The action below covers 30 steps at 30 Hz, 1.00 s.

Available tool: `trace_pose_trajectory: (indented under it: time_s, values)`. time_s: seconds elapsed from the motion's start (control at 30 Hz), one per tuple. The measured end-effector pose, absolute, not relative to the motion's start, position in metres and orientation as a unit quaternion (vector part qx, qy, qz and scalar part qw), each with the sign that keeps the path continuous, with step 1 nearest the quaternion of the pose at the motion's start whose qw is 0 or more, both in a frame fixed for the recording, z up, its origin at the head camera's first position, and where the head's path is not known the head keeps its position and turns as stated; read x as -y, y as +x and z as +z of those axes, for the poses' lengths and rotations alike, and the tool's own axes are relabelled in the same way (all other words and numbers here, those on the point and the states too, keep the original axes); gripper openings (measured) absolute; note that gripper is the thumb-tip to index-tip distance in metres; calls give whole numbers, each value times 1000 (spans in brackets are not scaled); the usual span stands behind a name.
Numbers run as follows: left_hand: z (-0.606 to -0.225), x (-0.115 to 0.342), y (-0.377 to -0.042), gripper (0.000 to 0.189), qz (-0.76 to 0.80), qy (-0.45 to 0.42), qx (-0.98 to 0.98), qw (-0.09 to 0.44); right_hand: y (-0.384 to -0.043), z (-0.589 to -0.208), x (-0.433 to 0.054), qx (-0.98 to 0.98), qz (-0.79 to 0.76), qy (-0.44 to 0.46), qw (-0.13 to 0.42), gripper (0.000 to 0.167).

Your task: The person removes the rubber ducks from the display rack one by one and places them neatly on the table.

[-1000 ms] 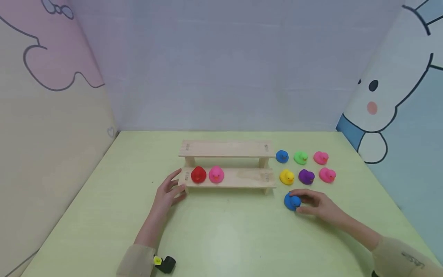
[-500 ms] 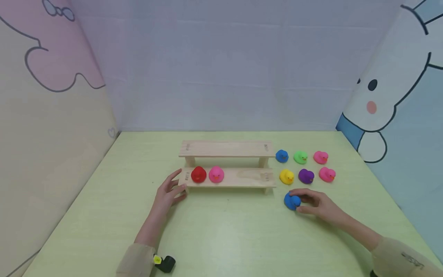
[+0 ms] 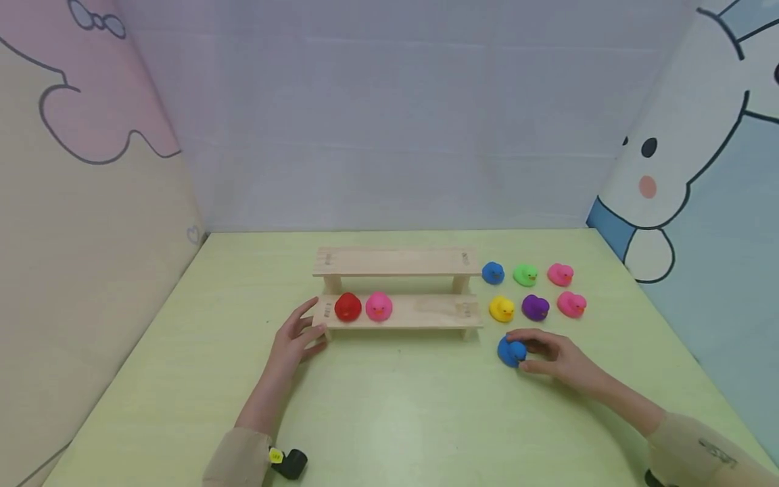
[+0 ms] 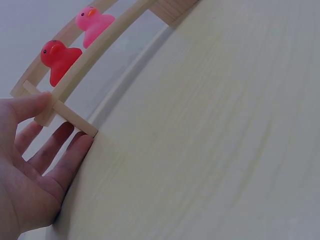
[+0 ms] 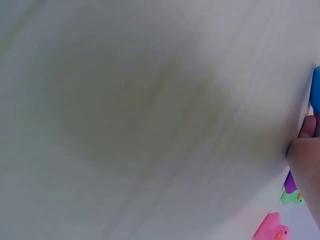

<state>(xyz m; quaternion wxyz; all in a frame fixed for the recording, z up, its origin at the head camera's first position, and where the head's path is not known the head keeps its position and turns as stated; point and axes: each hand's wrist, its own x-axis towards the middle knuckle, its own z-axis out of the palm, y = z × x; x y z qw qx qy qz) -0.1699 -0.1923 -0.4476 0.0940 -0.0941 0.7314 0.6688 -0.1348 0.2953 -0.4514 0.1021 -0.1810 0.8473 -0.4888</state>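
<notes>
My left hand [image 3: 298, 338] holds the left end of a two-tier wooden shelf [image 3: 432, 311]. In the left wrist view, the thumb [image 4: 35, 105] lies at the end of the lower board and the other fingers spread by its leg. A red rubber duck [image 3: 348, 307] and a pink rubber duck [image 3: 379, 307] sit side by side on the lower tier. On the right, my right hand [image 3: 562, 358] pinches a blue rubber duck [image 3: 510, 352] between thumb and fingers, low over the table. Only the edge of that blue duck [image 5: 316, 90] shows in the right wrist view.
Right of the shelf, more ducks stand in two rows: blue [image 3: 493, 272], green [image 3: 525, 274] and pink [image 3: 560, 274] behind, yellow [image 3: 502, 308], purple [image 3: 535, 307] and pink [image 3: 572, 304] in front. A cloth backdrop [image 3: 389, 135] rises behind the table [image 3: 389, 419].
The head view has shifted slightly. Both hands, the shelf and the ducks keep their places.
</notes>
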Motion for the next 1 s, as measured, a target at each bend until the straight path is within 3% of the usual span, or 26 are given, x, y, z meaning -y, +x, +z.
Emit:
trace_pose_trajectory:
  time_s: [0.3,0.77,1.0]
  values:
    - [-450,191,-171,59,671,-99,-729,90,-130,-445,-293,-854,-474,-183,110,59]
    - [-447,190,-170,58,672,-92,-730,78,-142,-385,-287,-896,-401,-190,27,58]
    - [-448,190,-170,59,668,-107,-732,83,-149,-366,-276,-903,-385,-192,23,57]
